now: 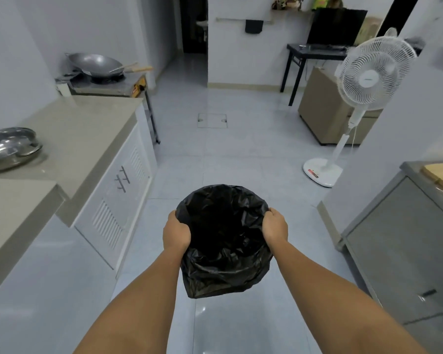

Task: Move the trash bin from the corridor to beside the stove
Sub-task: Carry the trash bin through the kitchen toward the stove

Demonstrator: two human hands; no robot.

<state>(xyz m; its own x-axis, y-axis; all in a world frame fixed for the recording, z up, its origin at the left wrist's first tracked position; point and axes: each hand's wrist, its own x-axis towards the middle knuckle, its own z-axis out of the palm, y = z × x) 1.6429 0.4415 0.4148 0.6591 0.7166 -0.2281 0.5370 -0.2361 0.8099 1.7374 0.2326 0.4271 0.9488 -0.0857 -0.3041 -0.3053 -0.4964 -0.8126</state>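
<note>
The trash bin [224,241], lined with a black plastic bag that hides its body, hangs above the pale tiled floor in the lower middle of the head view. My left hand [175,232] grips its left rim and my right hand [275,224] grips its right rim. The bin looks empty inside. The stove [105,81] stands at the far left on a metal stand, past the end of the counter, with a large steel wok [94,63] on its burner.
A beige counter [74,139] with white cabinets runs along the left, holding a steel basin [9,146]. A grey metal cabinet [404,241] stands at the right. A white pedestal fan [368,72] and a tan box stand further right; open tiled floor lies ahead.
</note>
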